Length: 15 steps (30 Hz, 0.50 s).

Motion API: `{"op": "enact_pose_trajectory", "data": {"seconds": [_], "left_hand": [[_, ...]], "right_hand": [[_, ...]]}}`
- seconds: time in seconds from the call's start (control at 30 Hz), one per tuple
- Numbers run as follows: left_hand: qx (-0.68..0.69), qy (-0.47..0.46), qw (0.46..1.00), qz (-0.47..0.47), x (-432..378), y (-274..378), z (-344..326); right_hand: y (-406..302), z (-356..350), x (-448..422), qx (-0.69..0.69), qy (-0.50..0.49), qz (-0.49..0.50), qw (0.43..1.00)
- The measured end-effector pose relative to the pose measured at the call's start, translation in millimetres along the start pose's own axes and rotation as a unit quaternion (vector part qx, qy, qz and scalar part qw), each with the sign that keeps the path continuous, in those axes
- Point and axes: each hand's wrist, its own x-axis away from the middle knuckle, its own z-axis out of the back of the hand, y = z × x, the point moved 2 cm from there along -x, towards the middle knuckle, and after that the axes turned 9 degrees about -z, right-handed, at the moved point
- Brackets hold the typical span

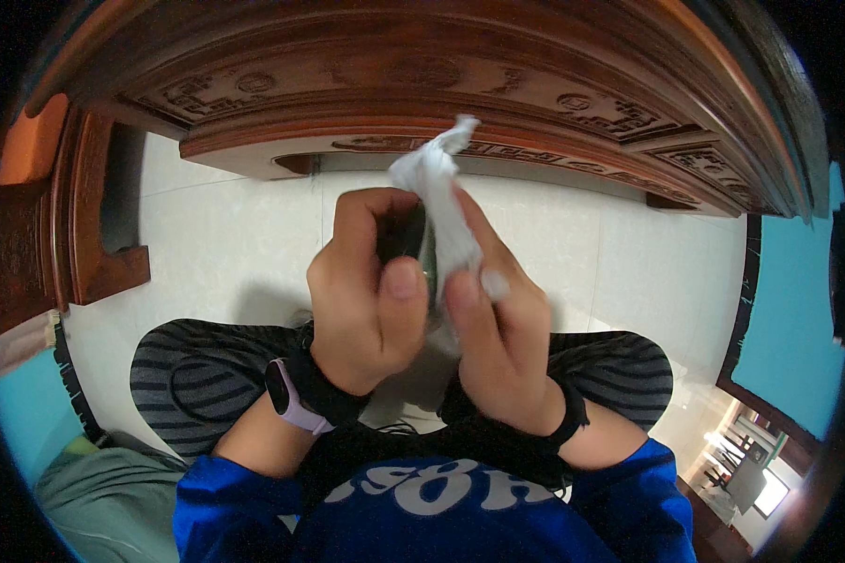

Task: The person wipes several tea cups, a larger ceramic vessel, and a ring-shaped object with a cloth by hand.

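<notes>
In the middle of the head view, my left hand [366, 288] curls around a narrow greenish object [430, 262], mostly hidden by my fingers; I cannot tell what it is. My right hand [508, 331] grips a crumpled white tissue or cloth [445, 204] against the object's right side. Both thumbs face up towards me, close together. The twisted end of the white piece sticks up beyond my fingertips. Some blur lies over the hands and the white piece.
Carved dark wooden furniture [422, 74] stretches across the far side, above a pale tiled floor [218, 232]. A wooden leg [105, 274] stands at left. Blue panels with dark edges flank me, the right one [781, 310] larger. Grey-green fabric [113, 503] lies at lower left.
</notes>
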Motion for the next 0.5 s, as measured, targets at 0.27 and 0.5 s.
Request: {"op": "enact_pose_trajectory", "data": {"seconds": [0.27,0.5], "left_hand": [[-0.005,-0.061,0.993,0.100,-1.0,-0.7,-10.8],[0.284,0.052,0.899,0.330,9.7,-2.4,-1.8]], "right_hand": [[4.6,9.8,-8.6,-0.069,0.036,-0.210,0.975],[10.7,1.1,-2.7,0.359,-0.032,0.265,0.894]]}}
